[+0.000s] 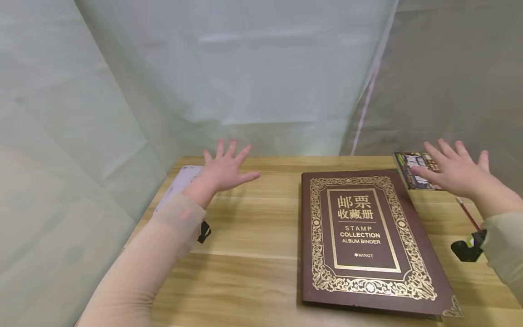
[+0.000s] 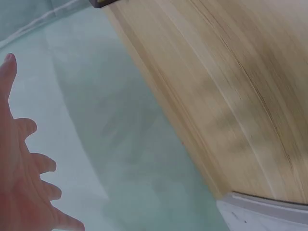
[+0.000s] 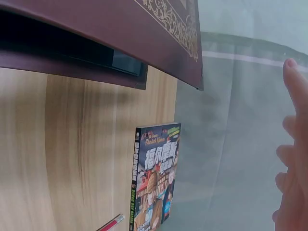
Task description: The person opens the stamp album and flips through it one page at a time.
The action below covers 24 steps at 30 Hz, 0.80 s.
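Note:
A brown stamp album binder (image 1: 359, 281) with gold ornament and lettering lies closed on the right half of the wooden table. My left hand (image 1: 224, 170) is spread above the table's far left part, holding nothing, near a pale flat item (image 1: 180, 181). To the right of the binder, my right hand (image 1: 459, 170) is held up with fingers splayed, also with nothing in it. Behind it in the head view lies an illustrated book (image 1: 410, 170); the right wrist view shows the book's cover (image 3: 154, 178) with the hand apart from it.
A red pencil (image 1: 469, 213) lies at the right, partly hidden by the right forearm. Grey-green cloth (image 1: 265, 81) hangs behind the table and along its sides. Black wrist gear (image 1: 467, 250) shows beside the right sleeve. The wooden tabletop (image 1: 245, 236) stretches left of the binder.

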Available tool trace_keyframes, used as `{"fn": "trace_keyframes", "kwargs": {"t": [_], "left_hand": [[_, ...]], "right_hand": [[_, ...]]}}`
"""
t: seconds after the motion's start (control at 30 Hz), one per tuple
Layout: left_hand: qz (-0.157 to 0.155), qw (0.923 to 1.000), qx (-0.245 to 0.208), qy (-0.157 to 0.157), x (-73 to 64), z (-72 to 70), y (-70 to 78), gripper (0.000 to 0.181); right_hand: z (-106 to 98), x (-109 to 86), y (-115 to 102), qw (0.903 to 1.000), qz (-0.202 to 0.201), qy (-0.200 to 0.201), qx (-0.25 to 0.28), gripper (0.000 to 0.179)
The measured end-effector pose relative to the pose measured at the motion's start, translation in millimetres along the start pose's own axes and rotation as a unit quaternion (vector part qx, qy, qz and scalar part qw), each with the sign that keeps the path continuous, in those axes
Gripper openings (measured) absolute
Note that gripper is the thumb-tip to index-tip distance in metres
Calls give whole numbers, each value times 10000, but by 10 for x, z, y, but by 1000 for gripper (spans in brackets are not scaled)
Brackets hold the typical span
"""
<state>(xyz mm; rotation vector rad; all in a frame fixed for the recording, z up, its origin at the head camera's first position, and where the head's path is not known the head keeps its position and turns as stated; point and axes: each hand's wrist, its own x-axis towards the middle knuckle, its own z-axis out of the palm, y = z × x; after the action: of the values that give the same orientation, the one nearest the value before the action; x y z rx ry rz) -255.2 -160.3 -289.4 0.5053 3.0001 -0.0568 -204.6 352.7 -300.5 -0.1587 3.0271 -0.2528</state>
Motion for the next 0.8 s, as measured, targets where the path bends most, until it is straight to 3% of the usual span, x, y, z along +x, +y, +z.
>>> {"fn": "trace_keyframes", "kwargs": {"t": [0.33, 0.6, 0.8], "left_hand": [[394, 9992, -42, 28, -23, -42, 247, 89], [743, 9971, 116, 144, -18, -33, 419, 92], [959, 9947, 352, 116, -14, 3, 542, 92]], "right_hand": [[71, -34, 8, 9998, -221, 0, 16, 96], [93, -62, 66, 9955, -625, -257, 661, 96], [151, -94, 112, 9951, -739, -178, 635, 91]]}}
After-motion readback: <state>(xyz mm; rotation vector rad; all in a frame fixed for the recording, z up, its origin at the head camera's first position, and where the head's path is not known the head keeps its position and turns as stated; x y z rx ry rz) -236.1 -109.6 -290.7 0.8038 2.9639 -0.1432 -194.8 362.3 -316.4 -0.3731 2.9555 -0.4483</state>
